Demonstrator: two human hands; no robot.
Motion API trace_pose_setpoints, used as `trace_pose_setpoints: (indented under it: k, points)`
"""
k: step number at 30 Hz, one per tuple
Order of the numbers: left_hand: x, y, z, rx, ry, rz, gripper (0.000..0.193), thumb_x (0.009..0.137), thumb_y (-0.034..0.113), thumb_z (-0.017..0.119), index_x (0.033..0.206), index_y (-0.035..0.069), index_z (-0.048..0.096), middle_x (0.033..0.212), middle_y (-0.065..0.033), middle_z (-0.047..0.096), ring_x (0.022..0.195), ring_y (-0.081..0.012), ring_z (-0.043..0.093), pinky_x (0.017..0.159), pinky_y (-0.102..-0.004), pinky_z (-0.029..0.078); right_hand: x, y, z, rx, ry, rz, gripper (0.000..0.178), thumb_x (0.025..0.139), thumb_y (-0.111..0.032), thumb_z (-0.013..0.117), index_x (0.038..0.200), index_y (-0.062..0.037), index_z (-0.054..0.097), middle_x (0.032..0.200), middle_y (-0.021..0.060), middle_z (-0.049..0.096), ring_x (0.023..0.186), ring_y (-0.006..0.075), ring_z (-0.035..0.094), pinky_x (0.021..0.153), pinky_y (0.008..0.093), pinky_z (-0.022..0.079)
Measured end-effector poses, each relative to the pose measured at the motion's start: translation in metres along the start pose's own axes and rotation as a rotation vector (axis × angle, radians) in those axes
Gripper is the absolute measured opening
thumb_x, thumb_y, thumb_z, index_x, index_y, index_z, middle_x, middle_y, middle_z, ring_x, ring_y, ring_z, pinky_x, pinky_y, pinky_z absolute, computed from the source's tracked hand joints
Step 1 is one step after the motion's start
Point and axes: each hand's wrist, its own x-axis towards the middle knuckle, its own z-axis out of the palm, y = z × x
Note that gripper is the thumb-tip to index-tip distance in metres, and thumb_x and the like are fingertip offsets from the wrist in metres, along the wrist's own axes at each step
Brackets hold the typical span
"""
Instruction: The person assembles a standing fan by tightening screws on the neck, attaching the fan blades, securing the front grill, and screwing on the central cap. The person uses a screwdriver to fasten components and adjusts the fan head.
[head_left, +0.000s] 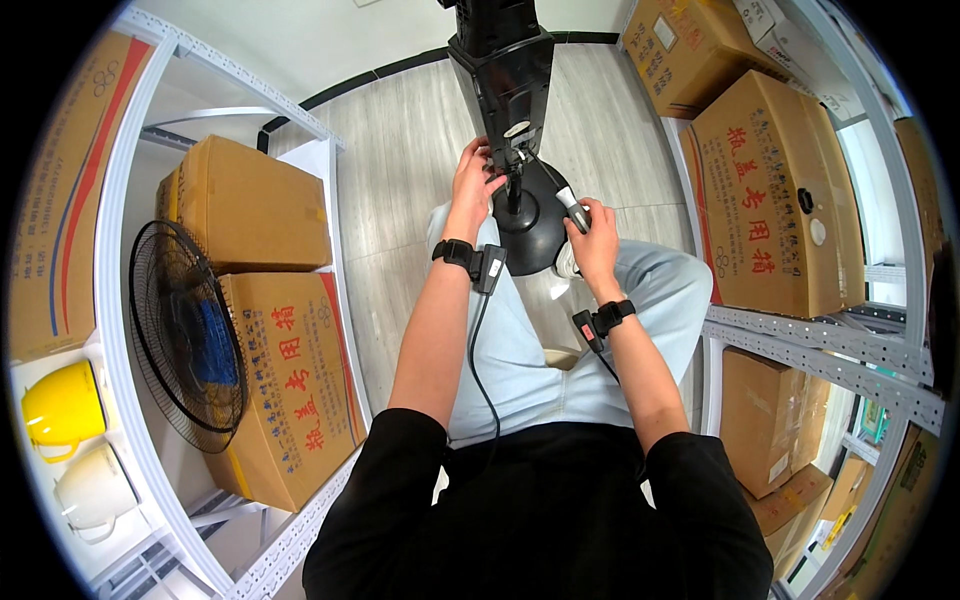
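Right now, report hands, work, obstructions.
Right hand gripping grey-handled tool. Left hand at lower end of black column. Round black base beneath. Shelving both sides, not blocking hands.

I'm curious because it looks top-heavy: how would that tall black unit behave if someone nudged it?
The tall black unit would probably wobble if nudged high up, since its bulk rises above a narrow pole. The wide round base should resist tipping somewhat. Its shiny casing looks stiff rather than floppy.

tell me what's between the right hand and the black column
The head view shows a screwdriver: handle in the right hand, shaft pointing toward the black column.
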Motion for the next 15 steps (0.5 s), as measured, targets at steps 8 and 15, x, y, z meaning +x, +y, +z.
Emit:
trace_pose_setpoints:
  k: [8, 15]
  points:
    - [0.005, -0.002, -0.003, 0.045, -0.048, 0.022, 0.052, 0.094, 0.013, 0.041, 0.144, 0.009, 0.030, 0.131, -0.0091, 0.045, 0.106, -0.0279, 0.056, 0.092, -0.0467, 0.050, 0.009, 0.021, 0.003, 0.390, -0.321, 0.410, 0.038, 0.080, -0.027, 0.075, 0.112, -0.0095, 0.063, 0.102, 0.0126, 0.065, 0.093, 0.0257, 0.064, 0.080, 0.0360, 0.050]
    - [0.006, -0.003, -0.004, 0.034, -0.044, 0.030, 0.050, 0.094, 0.012, 0.040, 0.143, 0.009, 0.032, 0.131, -0.0096, 0.046, 0.106, -0.0275, 0.057, 0.091, -0.0456, 0.050, -0.001, 0.011, 0.010, -0.021, -0.063, -0.029, 0.039, 0.080, -0.028, 0.075, 0.111, -0.0079, 0.063, 0.104, 0.0139, 0.065, 0.095, 0.0278, 0.064, 0.078, 0.0370, 0.051]
